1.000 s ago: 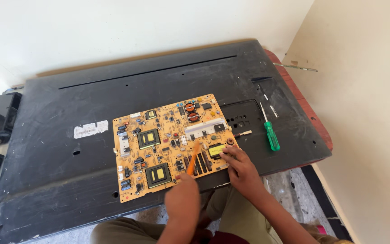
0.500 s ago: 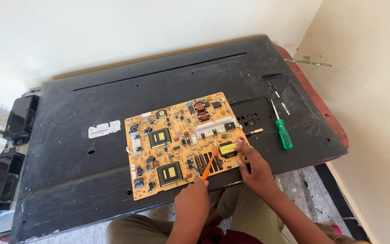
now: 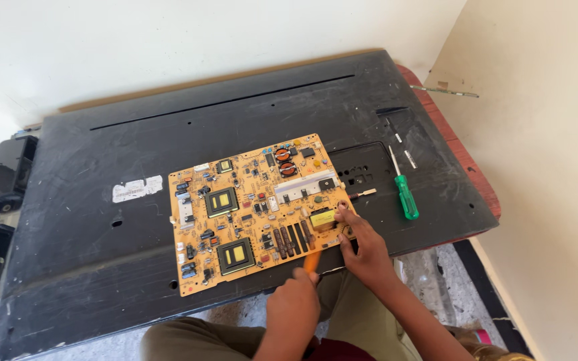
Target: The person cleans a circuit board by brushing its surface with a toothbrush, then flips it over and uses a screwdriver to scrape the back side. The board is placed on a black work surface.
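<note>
The fingers of the left hand (image 3: 294, 304) are closed around an orange-handled tool (image 3: 311, 261) at the near edge of the circuit board (image 3: 260, 211), while the right hand (image 3: 362, 242), fingers spread, presses the board's near right corner.

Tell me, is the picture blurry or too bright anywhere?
Head view: the board and green screwdriver look sharp; the wall is bright and washed out; the left hand and its orange tool are slightly smeared; the panel shows dull, dusty glare.

I see the orange circuit board (image 3: 255, 210) lying flat at frame centre, an orange-handled tool (image 3: 310, 262) at its lower edge.
</note>
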